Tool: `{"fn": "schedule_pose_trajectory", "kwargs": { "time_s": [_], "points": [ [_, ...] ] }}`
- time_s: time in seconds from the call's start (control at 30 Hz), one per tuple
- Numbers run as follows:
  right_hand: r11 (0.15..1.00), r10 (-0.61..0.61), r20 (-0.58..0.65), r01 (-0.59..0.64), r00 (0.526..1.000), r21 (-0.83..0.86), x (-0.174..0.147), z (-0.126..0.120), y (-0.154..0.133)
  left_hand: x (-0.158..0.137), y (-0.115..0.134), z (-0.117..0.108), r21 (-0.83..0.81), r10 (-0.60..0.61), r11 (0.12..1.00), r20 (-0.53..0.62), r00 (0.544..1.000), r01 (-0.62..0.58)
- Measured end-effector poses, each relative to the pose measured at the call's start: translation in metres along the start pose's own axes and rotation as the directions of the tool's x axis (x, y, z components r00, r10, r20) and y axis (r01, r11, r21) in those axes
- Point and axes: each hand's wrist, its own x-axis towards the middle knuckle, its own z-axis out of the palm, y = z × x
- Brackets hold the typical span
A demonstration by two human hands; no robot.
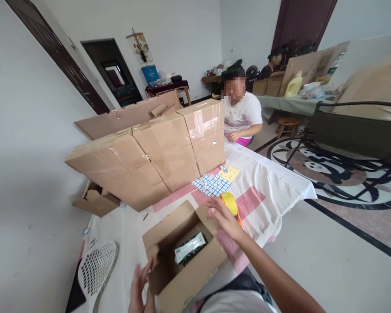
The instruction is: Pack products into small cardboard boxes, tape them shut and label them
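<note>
An open cardboard box (192,282) stands at the near edge of the table with its flaps raised. Inside it lies a white-and-dark packet (189,248) with printing too small to read. At the box's left end, my left hand (141,287) has its fingers apart beside the short flap; it is slightly blurred. My right hand (224,216) is at the right end flap (206,216), fingers spread and loosely bent, seemingly touching the cardboard. Just beyond those fingers is a tape dispenser with a yellow roll (228,202).
A wall of taped cartons (164,150) crosses the table. A white perforated racket (97,271) lies at left, near a small open carton (99,200). Small pieces rest on a blue-and-white patterned sheet (211,184). A seated person (244,113) is across the table.
</note>
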Motion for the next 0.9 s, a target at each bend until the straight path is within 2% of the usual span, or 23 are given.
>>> {"fn": "schedule_pose_trajectory", "kwargs": {
  "time_s": [0.07, 0.13, 0.27, 0.43, 0.5, 0.6, 0.67, 0.77, 0.83, 0.9],
  "points": [
    [0.970, 0.087, 0.062, -0.099, 0.994, 0.221, -0.019, -0.003, 0.009, 0.005, 0.018, -0.001, 0.136, 0.117, 0.982, 0.112, 0.987, -0.132],
    [0.954, 0.038, 0.125, -0.073, 0.991, 0.292, -0.035, -0.001, 0.009, 0.011, 0.027, -0.003, 0.220, 0.212, 0.942, 0.192, 0.958, -0.252],
    [0.973, -0.111, 0.233, 0.058, 0.966, 0.225, -0.049, 0.007, -0.007, 0.013, 0.032, -0.008, 0.270, 0.310, 0.874, 0.333, 0.891, -0.405],
    [0.974, -0.227, 0.436, 0.213, 0.871, 0.083, -0.045, 0.021, -0.014, 0.010, 0.041, -0.009, 0.222, 0.317, 0.875, 0.410, 0.855, -0.430],
    [0.969, -0.239, 0.421, 0.244, 0.875, 0.044, -0.044, 0.025, -0.014, 0.011, 0.045, -0.009, 0.206, 0.302, 0.890, 0.404, 0.864, -0.407],
    [0.993, -0.115, 0.334, 0.096, 0.935, 0.073, -0.048, 0.028, -0.011, 0.014, 0.049, -0.008, 0.143, 0.268, 0.929, 0.376, 0.887, -0.341],
    [0.995, -0.004, 0.245, -0.020, 0.969, 0.098, -0.054, 0.030, -0.005, 0.013, 0.051, -0.007, 0.046, 0.196, 0.974, 0.337, 0.921, -0.224],
    [0.988, 0.082, 0.123, -0.098, 0.989, 0.122, -0.065, 0.033, 0.008, 0.009, 0.057, -0.003, -0.134, 0.033, 0.991, 0.262, 0.964, 0.002],
    [0.986, 0.121, 0.108, -0.132, 0.987, 0.103, -0.069, 0.036, 0.015, 0.009, 0.061, 0.000, -0.209, -0.059, 0.972, 0.231, 0.971, 0.109],
    [0.986, 0.142, 0.123, -0.152, 0.982, 0.075, -0.069, 0.037, 0.019, 0.010, 0.063, 0.003, -0.248, -0.105, 0.956, 0.216, 0.971, 0.159]
  ]
}}
